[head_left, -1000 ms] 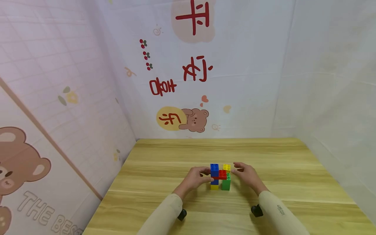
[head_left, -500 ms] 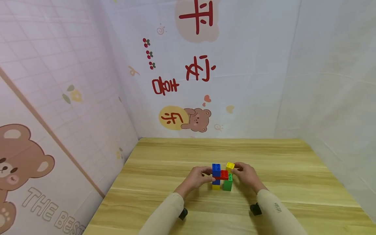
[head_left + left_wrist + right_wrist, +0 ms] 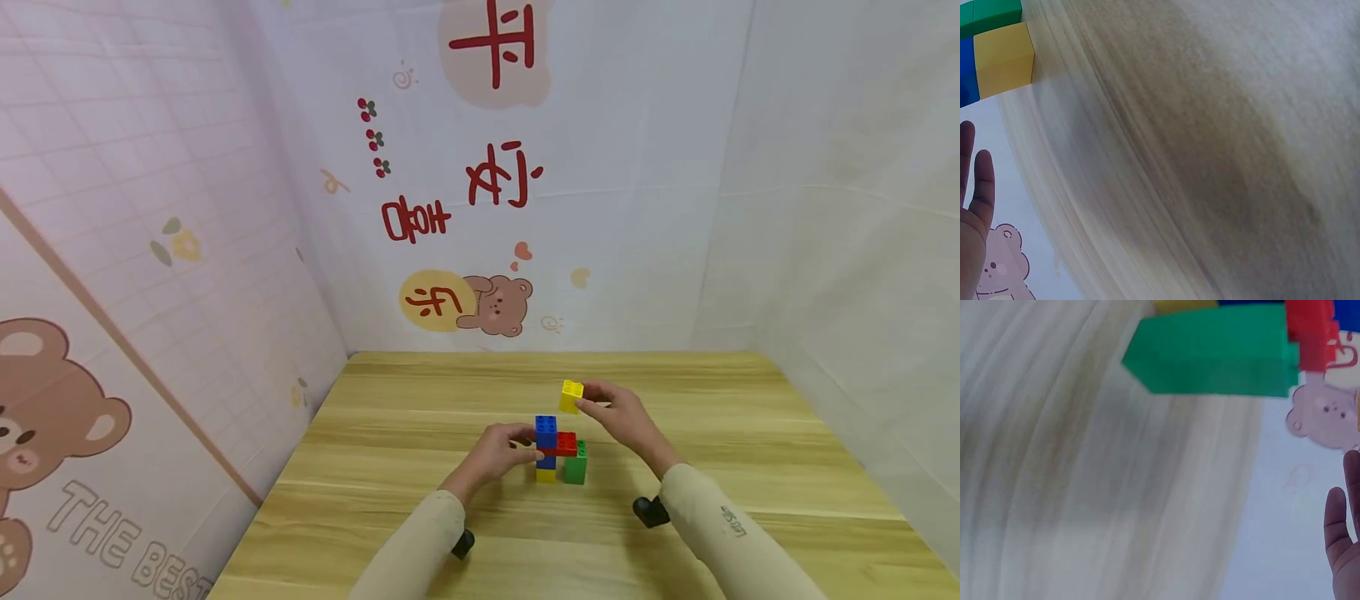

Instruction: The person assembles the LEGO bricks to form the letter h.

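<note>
My right hand (image 3: 621, 417) pinches a yellow building brick (image 3: 571, 398) between thumb and fingers, up above and behind a small brick structure. That structure has a left column with a blue brick (image 3: 546, 433) on top, more blue below and a yellow brick (image 3: 1005, 59) at the bottom. A red brick (image 3: 567, 444) bridges from this column to a green column (image 3: 575, 468) on the right, whose studs partly show. My left hand (image 3: 491, 454) grips the left column from its side, thumb in front and fingers behind. In the right wrist view, the green column (image 3: 1216, 353) stands beside the red brick.
The structure stands on a wood-grain table (image 3: 420, 392). A printed white cloth (image 3: 630, 250) hangs behind the table's back edge, with more cloth along both sides. A black wrist device (image 3: 651, 512) sits under the right sleeve.
The yellow brick was on the green column, then tilted in my right hand's grip, and now is lifted off, up and away. My left hand keeps its hold on the left column.
</note>
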`<state>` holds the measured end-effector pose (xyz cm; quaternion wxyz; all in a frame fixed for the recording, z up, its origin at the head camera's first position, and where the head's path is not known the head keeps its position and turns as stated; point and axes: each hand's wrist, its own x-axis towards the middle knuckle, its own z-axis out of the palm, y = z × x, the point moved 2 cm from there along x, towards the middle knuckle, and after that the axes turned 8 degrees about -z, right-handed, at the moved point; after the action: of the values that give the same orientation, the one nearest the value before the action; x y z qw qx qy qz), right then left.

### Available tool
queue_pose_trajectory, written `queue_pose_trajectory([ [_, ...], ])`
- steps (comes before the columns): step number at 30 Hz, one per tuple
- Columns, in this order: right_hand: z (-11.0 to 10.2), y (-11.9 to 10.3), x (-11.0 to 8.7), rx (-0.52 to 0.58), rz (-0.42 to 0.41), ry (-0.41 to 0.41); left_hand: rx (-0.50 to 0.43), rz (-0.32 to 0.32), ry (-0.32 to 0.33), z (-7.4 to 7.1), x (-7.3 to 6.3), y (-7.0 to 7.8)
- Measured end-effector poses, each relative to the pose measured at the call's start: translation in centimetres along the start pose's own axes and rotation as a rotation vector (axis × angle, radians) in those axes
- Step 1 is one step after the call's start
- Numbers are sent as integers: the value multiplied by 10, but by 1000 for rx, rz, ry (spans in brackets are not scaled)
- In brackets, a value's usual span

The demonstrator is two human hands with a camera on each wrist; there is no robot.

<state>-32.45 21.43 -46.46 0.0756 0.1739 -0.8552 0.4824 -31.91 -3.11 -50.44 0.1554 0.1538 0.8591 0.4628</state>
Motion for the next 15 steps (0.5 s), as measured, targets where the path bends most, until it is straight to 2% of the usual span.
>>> queue_pose_trajectory([
  [8,5,-27,-2,32,-63,-56,-2,-6,-4,0,2,-3],
  [15,13,-37,-5,41,-90,-109,-13,14,-4,0,2,-2],
])
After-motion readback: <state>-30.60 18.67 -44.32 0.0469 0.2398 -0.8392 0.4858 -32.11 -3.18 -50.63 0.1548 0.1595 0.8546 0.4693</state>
